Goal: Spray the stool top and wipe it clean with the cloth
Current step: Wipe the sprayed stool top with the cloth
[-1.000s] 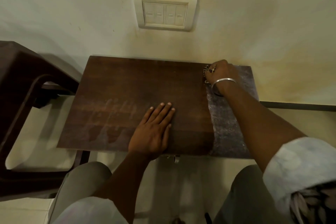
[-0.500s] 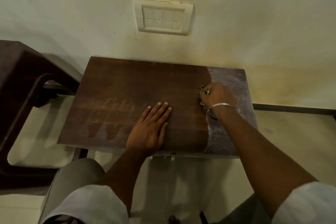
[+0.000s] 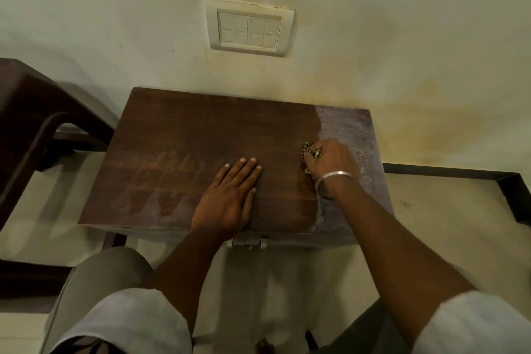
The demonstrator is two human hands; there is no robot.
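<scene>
Wooden stool top (image 3: 201, 135) runs left-right; right hand (image 3: 330, 159) fingers clench the cloth (image 3: 307, 150), left hand (image 3: 228, 197) lies flat

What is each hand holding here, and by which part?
The right hand grips a bunched cloth, balled in the fist so only its edge shows. The left hand holds nothing; it lies flat on the stool top.

Dark matt wooden stool top (image 3: 201, 135), patterned cloth (image 3: 308, 150), metal bangle (image 3: 337, 175).

Stool top (image 3: 201, 129) dark wood. Left hand (image 3: 230, 195) flat at 6 o'clock; right hand (image 3: 330, 161) pressing cloth (image 3: 307, 151) at 3 o'clock.
</scene>
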